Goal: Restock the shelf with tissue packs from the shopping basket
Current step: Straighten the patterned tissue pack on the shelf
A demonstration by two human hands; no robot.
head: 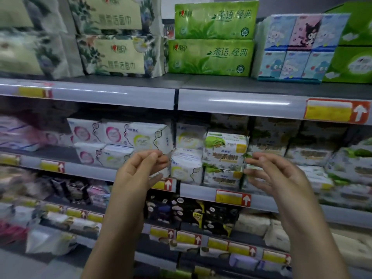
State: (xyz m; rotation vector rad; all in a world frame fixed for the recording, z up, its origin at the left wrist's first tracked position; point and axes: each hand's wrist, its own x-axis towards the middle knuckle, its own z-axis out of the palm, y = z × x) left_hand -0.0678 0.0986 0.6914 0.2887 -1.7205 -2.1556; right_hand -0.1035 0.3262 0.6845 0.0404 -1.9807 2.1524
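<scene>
Two bare hands raised before stocked tissue shelves.
The left hand (141, 168) and right hand (275, 174), fingers loosely apart, hold nothing; stacked tissue packs (223, 158) sit on the middle shelf (201, 191) between and just beyond them, possibly brushing fingertips.

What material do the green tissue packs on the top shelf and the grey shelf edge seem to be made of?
The green tissue packs look wrapped in thin glossy plastic film: printed, slightly wrinkled, with soft sheen. The grey shelf edge looks like smooth plastic or painted metal; it shows long bright highlights, but which one cannot be told.
</scene>
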